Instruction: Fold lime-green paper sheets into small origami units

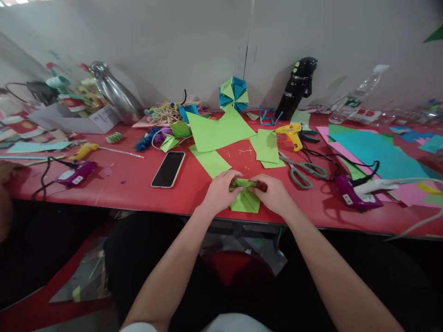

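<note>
The left grip [222, 190] and right grip [274, 191] hold folded green paper [245, 200] near a red table's [131, 196] edge.

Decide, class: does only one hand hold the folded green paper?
No, the left hand and right hand both grip the folded green paper.

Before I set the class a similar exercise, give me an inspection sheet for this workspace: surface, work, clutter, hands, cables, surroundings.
Surface: red table, small paper scraps on it.
Work: folded green paper at the near edge; large green sheet beyond it.
Clutter: phone on the left; scissors and yellow glue gun on the right.
Hands: left hand and right hand hold the folded green paper from opposite sides.
Cables: black cord and white plug at the right-hand purple box.
Surroundings: pale wall behind; another person's hand at far left.
</note>
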The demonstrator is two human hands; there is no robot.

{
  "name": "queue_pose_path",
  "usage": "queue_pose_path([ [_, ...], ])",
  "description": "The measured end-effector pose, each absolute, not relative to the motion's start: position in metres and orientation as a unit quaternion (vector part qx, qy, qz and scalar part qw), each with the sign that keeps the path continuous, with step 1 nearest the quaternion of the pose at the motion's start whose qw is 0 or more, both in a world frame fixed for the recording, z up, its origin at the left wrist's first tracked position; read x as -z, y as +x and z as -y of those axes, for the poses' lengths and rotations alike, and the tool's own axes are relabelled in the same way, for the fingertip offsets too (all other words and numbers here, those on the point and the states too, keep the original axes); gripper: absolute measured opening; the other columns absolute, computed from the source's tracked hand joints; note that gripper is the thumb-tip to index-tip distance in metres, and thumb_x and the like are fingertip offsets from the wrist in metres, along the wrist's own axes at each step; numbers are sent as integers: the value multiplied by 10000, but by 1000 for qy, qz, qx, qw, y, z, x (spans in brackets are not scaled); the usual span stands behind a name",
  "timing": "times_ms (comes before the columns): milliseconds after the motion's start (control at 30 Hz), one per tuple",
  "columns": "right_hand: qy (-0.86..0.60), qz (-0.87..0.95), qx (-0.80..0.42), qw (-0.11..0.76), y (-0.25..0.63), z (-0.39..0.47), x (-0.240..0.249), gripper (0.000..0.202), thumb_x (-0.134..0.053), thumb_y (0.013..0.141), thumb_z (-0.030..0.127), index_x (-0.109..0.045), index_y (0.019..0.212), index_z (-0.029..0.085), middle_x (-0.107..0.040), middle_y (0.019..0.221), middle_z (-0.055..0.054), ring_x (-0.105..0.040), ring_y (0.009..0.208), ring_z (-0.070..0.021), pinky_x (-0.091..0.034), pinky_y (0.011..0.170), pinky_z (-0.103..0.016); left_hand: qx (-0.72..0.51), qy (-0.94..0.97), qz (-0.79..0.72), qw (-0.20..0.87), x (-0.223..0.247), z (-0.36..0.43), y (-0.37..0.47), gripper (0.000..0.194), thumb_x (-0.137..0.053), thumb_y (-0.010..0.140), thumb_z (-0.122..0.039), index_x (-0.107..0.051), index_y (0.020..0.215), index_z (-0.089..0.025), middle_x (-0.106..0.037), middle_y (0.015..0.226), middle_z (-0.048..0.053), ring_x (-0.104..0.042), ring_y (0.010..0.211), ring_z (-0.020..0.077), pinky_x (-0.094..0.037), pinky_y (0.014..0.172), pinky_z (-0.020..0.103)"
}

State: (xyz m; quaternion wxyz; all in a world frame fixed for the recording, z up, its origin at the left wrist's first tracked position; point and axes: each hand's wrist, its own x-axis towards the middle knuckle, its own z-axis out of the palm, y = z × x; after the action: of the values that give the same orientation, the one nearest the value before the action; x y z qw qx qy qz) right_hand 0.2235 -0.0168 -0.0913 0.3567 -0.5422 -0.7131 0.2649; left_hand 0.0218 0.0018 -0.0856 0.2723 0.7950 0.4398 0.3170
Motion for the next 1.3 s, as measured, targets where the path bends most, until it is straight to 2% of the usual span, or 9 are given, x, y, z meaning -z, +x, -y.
queue_pose_path([
  [133, -533, 727, -270, 340, 223, 13, 87, 104, -632, 826, 195, -693, 909, 207, -698, 881, -50, -633, 774, -197, -495, 723, -333, -271, 808, -441, 282, 80, -5, 18, 123, -613, 910, -298, -655, 970, -198, -648, 922, 45, -586, 801, 188, -443, 708, 313],
  [400, -543, 732, -259, 318, 222, 10, 88, 44, -614, 855, 195, -654, 870, 205, -671, 850, -43, -606, 747, -192, -471, 711, -329, -228, 793, -482, 295, 71, -11, 17, 177, -664, 875, -319, -619, 764, -188, -551, 687, -22, -494, 647, 143, -356, 627, 283],
  [667, -526, 755, -237, 312, 221, 14, 87, 103, -577, 858, 138, -650, 887, 203, -665, 915, -59, -605, 837, -207, -460, 776, -350, -228, 794, -474, 304, 72, -13, 11, 131, -701, 851, -318, -653, 839, -197, -594, 726, -20, -528, 665, 143, -382, 620, 282],
  [800, -536, 728, -264, 335, 224, 16, 85, 64, -603, 885, 222, -642, 932, 205, -696, 915, -53, -636, 805, -196, -486, 755, -339, -275, 768, -464, 345, 73, -11, 6, 384, -771, 799, -379, -662, 1129, -214, -692, 995, 39, -627, 860, 184, -486, 756, 308],
  [900, -544, 684, -294, 388, 226, 16, 82, 101, -628, 884, 294, -627, 933, 206, -689, 912, -53, -643, 822, -204, -492, 756, -341, -340, 714, -482, 377, 76, -11, 8, 541, -768, 804, -404, -595, 1270, -193, -660, 1217, 103, -640, 1010, 208, -515, 846, 327],
  [967, -541, 655, -306, 429, 227, 16, 79, 132, -644, 876, 329, -604, 904, 205, -656, 872, -42, -624, 808, -200, -485, 736, -332, -367, 680, -499, 392, 77, -11, 11, 529, -757, 809, -443, -608, 1237, -169, -663, 1209, 112, -642, 1024, 213, -516, 850, 324],
  [1067, -536, 638, -312, 456, 228, 17, 77, 175, -671, 856, 341, -555, 856, 211, -574, 785, -6, -569, 748, -177, -463, 696, -310, -376, 659, -497, 422, 75, -10, 14, 397, -729, 820, -493, -680, 1008, -147, -699, 940, 58, -643, 842, 184, -498, 705, 276],
  [1167, -532, 632, -342, 448, 228, 18, 75, 190, -680, 854, 352, -550, 863, 213, -574, 788, -4, -564, 750, -176, -460, 687, -305, -391, 633, -482, 463, 70, -7, 16, 356, -747, 798, -492, -688, 820, -142, -645, 731, 8, -588, 669, 144, -445, 584, 243],
  [1300, -519, 628, -369, 447, 226, 21, 73, 206, -656, 884, 404, -588, 875, 210, -594, 798, -9, -558, 737, -172, -440, 659, -296, -378, 565, -440, 587, 68, -3, 17, 351, -797, 751, -431, -725, 934, -140, -713, 857, 47, -656, 789, 188, -516, 674, 279],
])
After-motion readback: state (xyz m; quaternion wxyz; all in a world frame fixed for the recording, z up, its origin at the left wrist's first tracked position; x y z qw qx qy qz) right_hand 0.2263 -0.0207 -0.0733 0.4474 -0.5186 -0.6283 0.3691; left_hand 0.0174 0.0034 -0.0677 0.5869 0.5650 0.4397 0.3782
